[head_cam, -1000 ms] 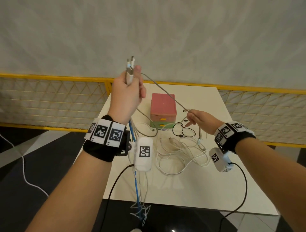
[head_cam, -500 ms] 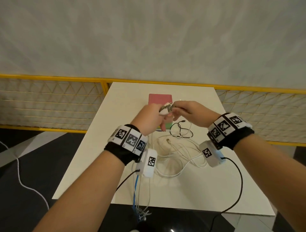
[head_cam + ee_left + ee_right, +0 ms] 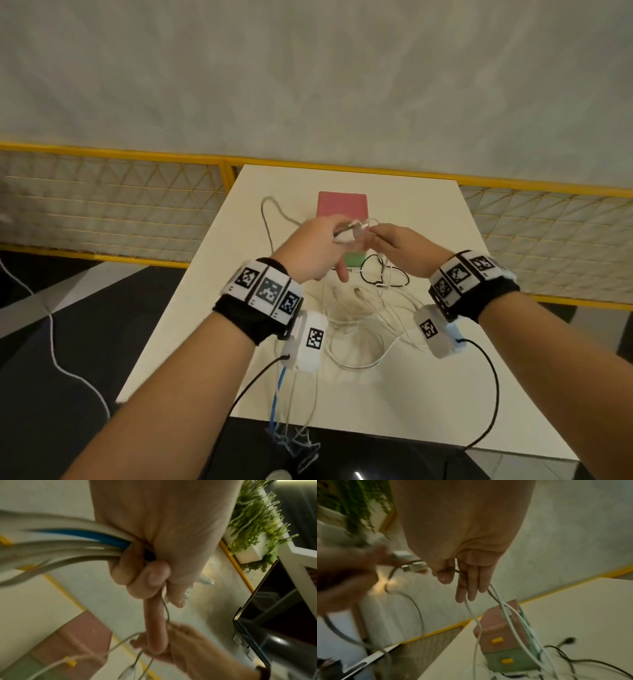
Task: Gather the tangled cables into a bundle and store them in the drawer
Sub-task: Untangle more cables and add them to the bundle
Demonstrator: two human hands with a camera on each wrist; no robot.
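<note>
My left hand [image 3: 329,246] grips a bundle of cable ends [image 3: 82,545], blue and grey, with its index finger [image 3: 155,626] held straight. My right hand [image 3: 380,240] meets it above the drawer unit [image 3: 342,207] and pinches a thin grey cable [image 3: 455,571] between thumb and fingers [image 3: 467,591]. White cables [image 3: 508,616] run down from that hand over the unit. A white plug [image 3: 354,230] shows between the two hands. The loose tangle of white cables [image 3: 363,325] lies on the table below, with a black cable [image 3: 387,279] beside it.
The drawer unit [image 3: 501,635] has a pink top, a green lower drawer and yellow handles; both drawers look closed. A grey cable loop [image 3: 269,219] lies left of the unit. A blue cable [image 3: 278,390] hangs over the table's [image 3: 445,394] near edge. A yellow mesh fence [image 3: 102,205] runs behind.
My left hand came down from head height with its cable ends and met my right hand over the drawer unit. The grey cable, taut before, now lies slack at the left.
</note>
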